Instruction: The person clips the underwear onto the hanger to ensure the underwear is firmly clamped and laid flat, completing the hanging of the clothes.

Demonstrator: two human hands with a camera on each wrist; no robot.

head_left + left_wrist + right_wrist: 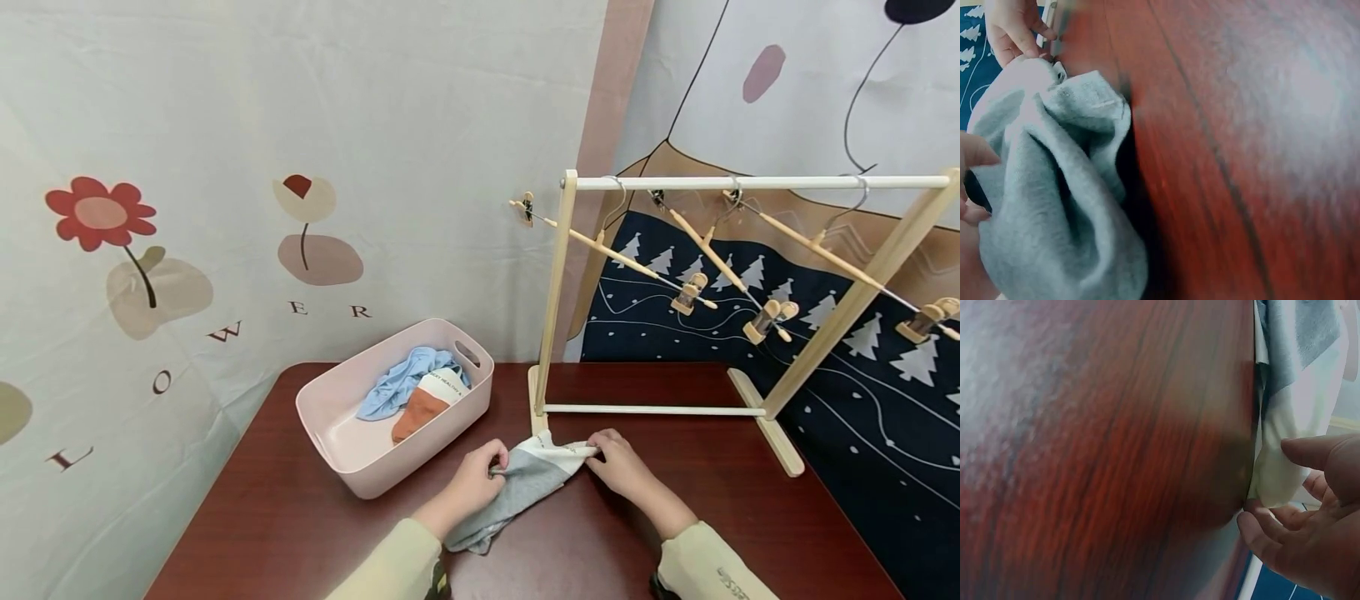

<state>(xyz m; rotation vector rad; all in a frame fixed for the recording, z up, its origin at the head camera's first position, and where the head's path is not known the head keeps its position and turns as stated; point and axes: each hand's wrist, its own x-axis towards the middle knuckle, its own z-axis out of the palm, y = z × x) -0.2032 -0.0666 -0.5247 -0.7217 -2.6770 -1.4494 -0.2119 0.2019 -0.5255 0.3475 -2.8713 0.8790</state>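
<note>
A small grey and white garment (528,479) is spread across the near middle of the table, partly lifted and creased; its exact kind cannot be told. My left hand (478,482) pinches its left edge between thumb and fingers. At the white end, my right hand (621,467) pinches the opposite corner. Loose folds of the grey cloth (1066,200) fill much of the left wrist view. From the right wrist, the thumb and fingers (1319,453) are seen around the white part (1282,469).
A pink basket (375,475) at the left holds a light blue cloth (405,383) and an orange and white one (423,412). Behind my right hand stands a wooden rack (555,292), with clip hangers (708,246) on its white bar (675,182). Beneath is a dark red table (262,517).
</note>
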